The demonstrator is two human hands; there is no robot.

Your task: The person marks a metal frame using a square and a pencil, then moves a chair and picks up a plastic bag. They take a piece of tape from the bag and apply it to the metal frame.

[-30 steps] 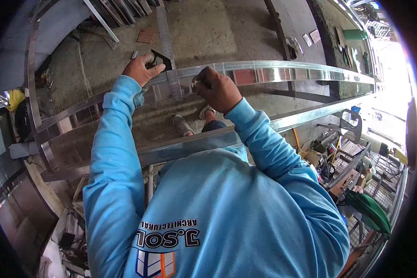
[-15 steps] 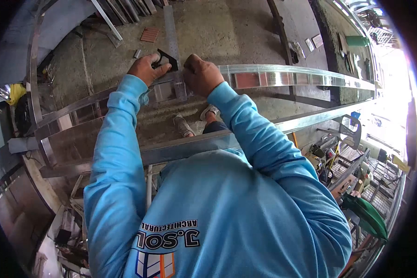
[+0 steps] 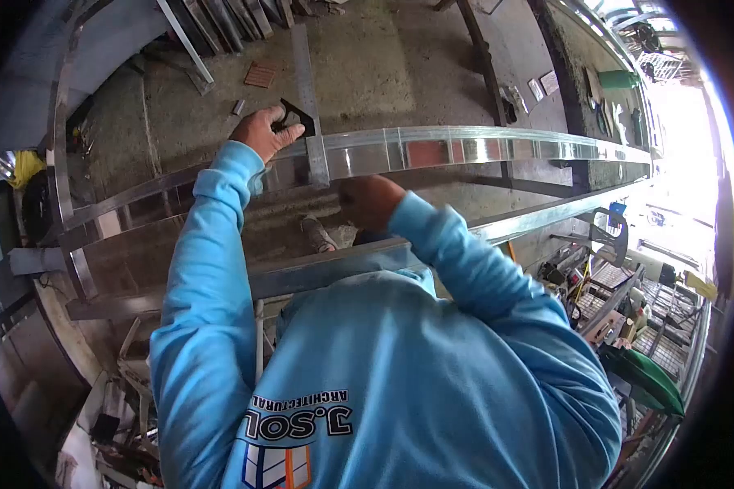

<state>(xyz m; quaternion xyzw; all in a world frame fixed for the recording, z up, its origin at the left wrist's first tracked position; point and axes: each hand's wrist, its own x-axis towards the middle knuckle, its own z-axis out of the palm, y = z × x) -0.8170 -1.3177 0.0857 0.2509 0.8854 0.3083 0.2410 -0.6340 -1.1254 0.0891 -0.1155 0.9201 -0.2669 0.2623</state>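
My left hand [image 3: 267, 133] grips a black angled tool [image 3: 301, 114], which rests against a flat metal strip [image 3: 303, 69]. That strip crosses over a long shiny metal bar [image 3: 432, 151]. Below the bar, to the right of the strip's near end, is my right hand [image 3: 370, 200], its fingers dark and smeared by motion. Whether it holds anything cannot be made out. A second long metal bar [image 3: 326, 267] runs across nearer to my body.
A small reddish block [image 3: 260, 75] lies on the concrete floor. Metal lengths [image 3: 212, 23] lean at the top left. On the right are a metal rack with tools [image 3: 612, 297], a green object [image 3: 648, 381] and a clamp-like tool [image 3: 610, 234].
My right hand has come away from the strip and moved down towards my body. My left hand keeps hold of the black tool. The view has shifted slightly.
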